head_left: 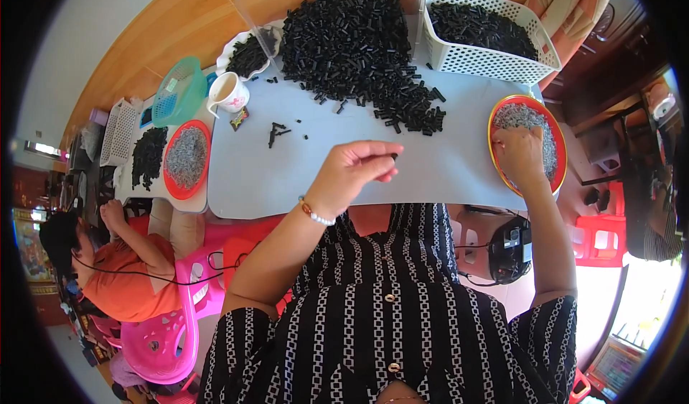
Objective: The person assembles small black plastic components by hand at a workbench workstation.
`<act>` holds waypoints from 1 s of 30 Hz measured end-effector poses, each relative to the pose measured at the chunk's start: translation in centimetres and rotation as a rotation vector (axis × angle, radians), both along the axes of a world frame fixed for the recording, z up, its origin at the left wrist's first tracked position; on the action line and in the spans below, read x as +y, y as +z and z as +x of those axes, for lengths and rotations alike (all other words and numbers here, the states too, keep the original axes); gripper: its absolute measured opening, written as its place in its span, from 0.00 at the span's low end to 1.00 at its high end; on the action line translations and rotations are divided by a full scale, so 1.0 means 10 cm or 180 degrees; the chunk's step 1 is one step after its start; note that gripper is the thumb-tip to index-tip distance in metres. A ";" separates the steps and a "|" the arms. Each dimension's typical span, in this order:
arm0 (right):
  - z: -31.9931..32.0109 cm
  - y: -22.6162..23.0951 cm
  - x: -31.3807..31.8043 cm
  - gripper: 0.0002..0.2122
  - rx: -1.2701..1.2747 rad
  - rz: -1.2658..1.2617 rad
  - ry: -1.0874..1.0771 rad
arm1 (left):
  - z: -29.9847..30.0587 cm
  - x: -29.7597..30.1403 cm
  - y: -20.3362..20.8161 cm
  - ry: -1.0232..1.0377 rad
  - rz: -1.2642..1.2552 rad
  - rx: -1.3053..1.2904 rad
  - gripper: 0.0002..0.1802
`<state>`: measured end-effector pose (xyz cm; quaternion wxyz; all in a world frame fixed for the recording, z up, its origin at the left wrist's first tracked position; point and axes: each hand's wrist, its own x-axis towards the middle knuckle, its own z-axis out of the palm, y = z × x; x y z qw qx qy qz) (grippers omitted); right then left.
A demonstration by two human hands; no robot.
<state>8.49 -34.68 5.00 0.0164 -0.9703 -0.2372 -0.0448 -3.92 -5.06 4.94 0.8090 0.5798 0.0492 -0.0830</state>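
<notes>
Above the front part of the table, my left hand pinches a small black tube-like piece between thumb and fingers; only its dark end shows. My right hand is over a red plate with a gold rim at the table's right side. Its fingers are drawn together at the small grey, clear-looking pieces in that plate, and what they hold is hidden. A large heap of short black tubes lies beyond my hands, spilling toward the middle.
A white perforated basket of black pieces stands far right. Far left are a scalloped white dish, a mug and a teal basket. Few loose black pieces lie left. A co-worker in orange sits left by another red plate.
</notes>
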 end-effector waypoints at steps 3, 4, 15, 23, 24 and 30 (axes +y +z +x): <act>-0.04 0.03 -0.02 0.05 -0.0165 0.0001 0.0164 | -0.20 -0.05 0.09 -0.0144 -0.0099 -0.0144 0.12; -0.03 0.03 -0.03 0.04 -0.0170 0.0262 0.0153 | -0.26 -0.07 0.15 -0.0137 -0.0177 -0.0044 0.11; -1.02 0.61 0.67 0.05 0.1499 0.3573 0.0546 | -0.57 -0.19 0.24 -0.0009 0.0233 -0.0420 0.11; -1.32 0.50 0.87 0.05 0.1468 0.3800 0.1063 | -0.65 -0.20 0.23 0.0080 -0.1418 0.0283 0.10; -1.35 0.51 0.88 0.05 0.1346 0.3886 0.0982 | -0.65 -0.19 0.20 0.0018 -0.2221 0.0702 0.10; -1.37 0.54 0.98 0.07 0.0394 0.3408 0.1269 | -0.68 -0.26 0.01 -0.0154 -0.2938 0.0669 0.10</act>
